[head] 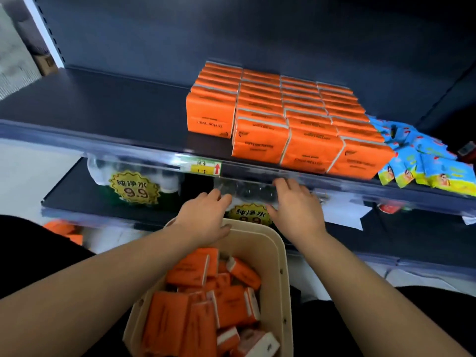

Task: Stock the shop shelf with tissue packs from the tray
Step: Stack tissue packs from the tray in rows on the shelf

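Below the dark shop shelf, both hands reach forward empty: the left hand hovers over the far rim of the beige tray, fingers loosely spread, and the right hand is open with fingertips near the shelf's front edge. Orange tissue packs stand in four rows on the shelf, beside blue and yellow sachets. More orange packs lie jumbled in the tray. Yellow price tags hang on the lower shelf.

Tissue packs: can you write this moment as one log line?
left hand: empty | right hand: empty | tissue packs: shelved | tray: part-full
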`<state>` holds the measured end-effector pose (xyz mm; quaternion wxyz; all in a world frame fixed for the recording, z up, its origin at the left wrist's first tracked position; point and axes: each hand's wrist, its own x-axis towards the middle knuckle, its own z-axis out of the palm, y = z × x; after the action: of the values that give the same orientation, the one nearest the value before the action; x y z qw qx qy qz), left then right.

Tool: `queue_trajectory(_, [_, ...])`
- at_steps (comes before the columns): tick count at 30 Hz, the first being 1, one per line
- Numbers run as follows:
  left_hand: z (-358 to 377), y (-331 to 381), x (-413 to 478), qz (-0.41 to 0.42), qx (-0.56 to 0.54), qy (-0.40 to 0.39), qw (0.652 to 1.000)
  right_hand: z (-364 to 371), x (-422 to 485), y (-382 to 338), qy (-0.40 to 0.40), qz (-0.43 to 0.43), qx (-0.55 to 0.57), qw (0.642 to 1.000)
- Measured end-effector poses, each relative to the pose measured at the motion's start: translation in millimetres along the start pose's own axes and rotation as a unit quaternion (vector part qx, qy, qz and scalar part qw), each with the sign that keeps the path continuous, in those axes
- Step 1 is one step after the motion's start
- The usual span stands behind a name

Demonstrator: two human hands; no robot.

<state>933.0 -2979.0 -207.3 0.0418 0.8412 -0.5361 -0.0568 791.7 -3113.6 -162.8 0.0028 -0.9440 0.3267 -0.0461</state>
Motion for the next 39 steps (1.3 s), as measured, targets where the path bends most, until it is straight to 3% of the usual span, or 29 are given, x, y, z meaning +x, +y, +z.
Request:
queue_trajectory(6, [76,-13,-26,-0.032,0.002,-0.139,0.990,67,-27,-11,-0.130,-0.024,-0.013,0.991])
queue_trajectory(12, [116,-23,-40,-0.015,0.007,-0.204,0.979,118,-46,-17,-0.253,-0.076,0.010,0.964])
queue_trajectory(17, [138,-41,-44,-0.021,-0.011,-0.290,0.957,150,-66,-13,-0.432,-0.124,0.016,0.893])
queue_trajectory(21, [143,-52,-41,-0.048,-0.014,-0.344,0.938,165,-81,-11,-0.530,-0.128,-0.036,0.837])
queue_trajectory(25, [137,-51,-37,-0.037,-0.025,-0.396,0.917,165,-80,-15,-0.671,-0.103,-0.049,0.732])
queue_trajectory(27, [133,-47,-36,-0.037,-0.039,-0.436,0.899,167,-77,-17,-0.706,-0.100,-0.049,0.699])
queue_trajectory(30, [137,-46,-40,-0.038,-0.040,-0.503,0.862,176,-83,-19,-0.705,-0.088,-0.062,0.701])
queue_trajectory(35, [145,-46,-44,-0.028,-0.011,-0.556,0.830,191,-96,-19,-0.620,-0.062,-0.039,0.781])
queue_trajectory(39, [145,-49,-40,-0.022,0.008,-0.553,0.833,187,-93,-15,-0.622,-0.110,-0.035,0.774])
